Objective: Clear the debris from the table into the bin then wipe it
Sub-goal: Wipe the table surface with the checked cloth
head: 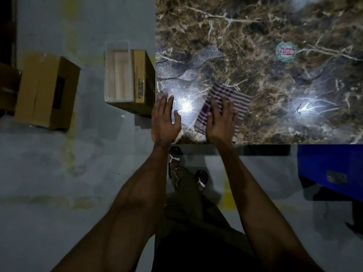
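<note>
Under the right hand (220,122), near the front edge of the marble-patterned table (275,85), lies the striped cloth (231,99). The fingers are spread flat and straight on it, pressing rather than gripping, and the cloth's long axis runs on a slant from beside the wrist up and away past the fingertips to the right. The left hand (165,118) sits just beside it at the table's left corner, fingers straight and relaxed, holding nothing; whether it touches the surface cannot be told.

Ahead of the right fingertips and well to their right rests a round sticker or lid (286,51), green-rimmed with red lettering too blurred to read surely. The right hand is plainly the nearer one to it. Off the table's left edge, just beyond the left fingers, stands a white bin (117,75) set against a cardboard box (142,79) whose printed side is illegible. A second cardboard box (47,91) stands farther left.

Wiping looks to be in hand, so the stroke likely runs away from the fingers toward the unwiped far right.
</note>
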Tool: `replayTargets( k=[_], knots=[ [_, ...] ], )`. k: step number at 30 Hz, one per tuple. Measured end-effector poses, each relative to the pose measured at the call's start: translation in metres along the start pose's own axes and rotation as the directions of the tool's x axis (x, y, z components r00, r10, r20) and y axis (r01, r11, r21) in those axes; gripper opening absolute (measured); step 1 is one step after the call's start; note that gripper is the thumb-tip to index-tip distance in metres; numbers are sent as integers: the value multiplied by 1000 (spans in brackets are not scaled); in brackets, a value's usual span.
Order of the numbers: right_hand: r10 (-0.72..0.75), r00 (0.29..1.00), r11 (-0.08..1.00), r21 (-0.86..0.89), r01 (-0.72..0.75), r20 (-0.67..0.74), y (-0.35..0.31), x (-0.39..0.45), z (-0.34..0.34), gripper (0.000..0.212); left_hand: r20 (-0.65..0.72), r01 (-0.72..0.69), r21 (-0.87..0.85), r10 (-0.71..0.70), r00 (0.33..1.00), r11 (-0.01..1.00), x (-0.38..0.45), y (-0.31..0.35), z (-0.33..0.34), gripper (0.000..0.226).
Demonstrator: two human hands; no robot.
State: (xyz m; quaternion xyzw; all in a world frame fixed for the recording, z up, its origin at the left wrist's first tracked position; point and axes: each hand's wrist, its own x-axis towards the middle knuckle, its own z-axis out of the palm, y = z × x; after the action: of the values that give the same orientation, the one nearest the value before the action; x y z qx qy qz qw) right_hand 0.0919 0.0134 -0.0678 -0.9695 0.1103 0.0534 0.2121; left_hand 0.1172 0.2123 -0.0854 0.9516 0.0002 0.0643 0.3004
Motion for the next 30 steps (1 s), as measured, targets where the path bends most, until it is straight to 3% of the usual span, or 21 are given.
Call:
replayTargets(
  k=[5,9,11,14,17,19,21,26,30],
  knots=[
    [-321,938,944,-31,328,127,1,-41,11,51,-3,-20,-2,20,1000,1000,1,-1,0,50],
    [-128,986,989,-53,135,109,42,-44,-7,50,-26,-30,-6,30,999,1000,-1,-1,1,51],
    [-32,998,998,-55,35,60,41,-31,-9,51,-36,-37,-2,37,999,999,-1,-3,1,51],
    [2,1000,998,-65,-2,11,15,-15,0,53,-41,-23,0,23,999,1000,-2,-1,1,50],
    [-161,987,980,-118,163,31,-4,-24,11,52,-25,-21,8,22,999,1000,-1,-2,1,51],
    [-321,937,934,-119,338,138,4,-41,10,52,-18,-17,14,17,1000,1000,-2,-1,1,51],
    [-357,911,920,-89,381,208,26,-53,0,53,-22,-17,6,17,1000,1000,-1,-1,2,51],
    [-109,988,981,-151,125,107,61,-33,-19,52,-25,-5,0,5,1000,1000,-1,-1,2,50],
    [-57,998,989,-138,62,37,26,4,-12,53,-15,5,-7,-5,1000,1000,-2,-1,1,50]
  ],
)
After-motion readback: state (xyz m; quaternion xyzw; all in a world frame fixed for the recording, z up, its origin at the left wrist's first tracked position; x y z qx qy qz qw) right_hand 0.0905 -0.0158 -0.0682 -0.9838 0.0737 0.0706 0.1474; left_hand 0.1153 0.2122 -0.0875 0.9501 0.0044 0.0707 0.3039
